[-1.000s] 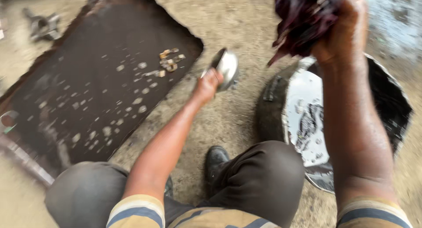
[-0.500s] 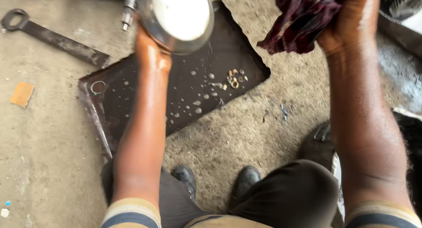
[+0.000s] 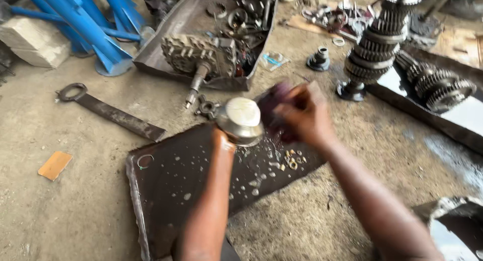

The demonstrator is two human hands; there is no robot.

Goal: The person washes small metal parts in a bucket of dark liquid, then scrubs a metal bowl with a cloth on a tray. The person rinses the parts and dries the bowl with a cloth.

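Workshop floor of oily concrete, with a dark metal sheet at 6 o'clock. Above the sheet's upper edge, the left hand is closed around a shiny metal cup, rim tilted up. The right hand grips a dark red rag, pressed against the cup's right side. Gear shafts stand at 1 o'clock; a flat wrench lies at 10 o'clock.

head cam | looks down and forward | near hands
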